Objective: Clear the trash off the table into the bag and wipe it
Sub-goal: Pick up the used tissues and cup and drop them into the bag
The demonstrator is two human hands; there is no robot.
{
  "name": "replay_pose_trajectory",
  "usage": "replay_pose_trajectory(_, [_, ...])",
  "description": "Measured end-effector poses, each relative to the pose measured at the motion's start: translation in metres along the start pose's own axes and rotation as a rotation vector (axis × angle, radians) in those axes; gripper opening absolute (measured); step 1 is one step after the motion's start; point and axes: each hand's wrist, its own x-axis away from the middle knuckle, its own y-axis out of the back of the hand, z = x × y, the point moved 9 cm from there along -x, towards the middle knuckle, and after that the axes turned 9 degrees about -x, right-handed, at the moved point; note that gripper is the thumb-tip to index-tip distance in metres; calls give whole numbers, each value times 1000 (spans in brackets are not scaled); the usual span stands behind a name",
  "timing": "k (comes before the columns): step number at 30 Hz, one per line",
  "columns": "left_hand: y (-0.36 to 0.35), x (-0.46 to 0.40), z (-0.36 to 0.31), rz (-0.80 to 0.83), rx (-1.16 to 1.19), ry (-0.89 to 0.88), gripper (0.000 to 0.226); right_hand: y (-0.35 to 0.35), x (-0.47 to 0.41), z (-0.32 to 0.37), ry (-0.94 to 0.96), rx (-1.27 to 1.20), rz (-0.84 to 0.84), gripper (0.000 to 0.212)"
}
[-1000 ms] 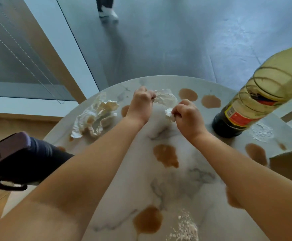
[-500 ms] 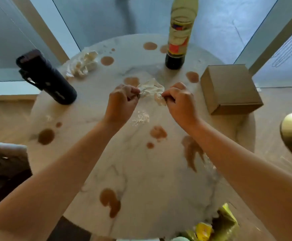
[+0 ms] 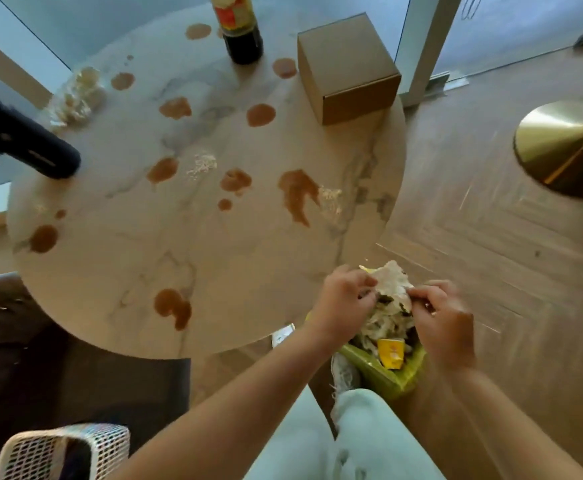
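My left hand (image 3: 343,299) and my right hand (image 3: 444,317) both pinch a crumpled white tissue (image 3: 392,284) over the open green trash bag (image 3: 385,374) on the floor, right of the table. The bag holds paper scraps and a yellow wrapper (image 3: 390,353). The round marble table (image 3: 117,278) carries several brown spills (image 3: 297,192), white crumbs (image 3: 202,164) and another crumpled tissue (image 3: 77,95) at its far left edge.
A dark sauce bottle (image 3: 240,26) and a cardboard box (image 3: 347,69) stand at the table's far side, a black flask (image 3: 23,143) at the left. A gold lamp base (image 3: 567,147) sits on the wooden floor. A white mesh basket (image 3: 61,450) is lower left.
Both hands carried the tissue from above the middle of the table back and to the right, down over the trash bag beside the table. The view swung down with them.
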Motion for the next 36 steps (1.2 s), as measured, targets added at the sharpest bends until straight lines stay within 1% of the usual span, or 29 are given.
replay_pose_trajectory(6, [-92,-25,25,323,-189,37,27,-13,36,-100,-359,90,91,12])
replay_pose_trajectory(8, [-118,-33,30,466,-265,10,31,-19,39,-123,-439,109,120,15])
replay_pose_trajectory(11, [-145,-34,41,703,-414,-11,33,-33,45,-159,-586,177,253,24])
replay_pose_trajectory(12, [-148,-32,45,757,-440,1,32,-37,48,-167,-620,196,304,27])
replay_pose_trajectory(14, [-145,-28,51,794,-462,32,32,-44,53,-171,-639,206,369,31])
replay_pose_trajectory(18, [-130,-21,52,749,-429,48,33,-44,52,-158,-589,210,378,31])
replay_pose_trajectory(21, [-114,-16,38,696,-351,24,32,-38,38,-140,-519,192,363,29])
replay_pose_trajectory(23, [-95,-17,25,636,-281,12,31,-32,20,-119,-440,184,335,28])
replay_pose_trajectory(28, [-32,-27,-5,428,-116,-6,25,-7,-47,-29,-139,149,169,21])
replay_pose_trajectory(31, [17,-31,-19,289,-62,-23,24,3,-81,35,17,103,62,20])
replay_pose_trajectory(33, [44,-32,-25,225,-30,-38,25,1,-98,66,75,67,40,21])
replay_pose_trajectory(36, [97,-32,-17,90,-5,-5,25,-18,-121,120,197,4,85,20])
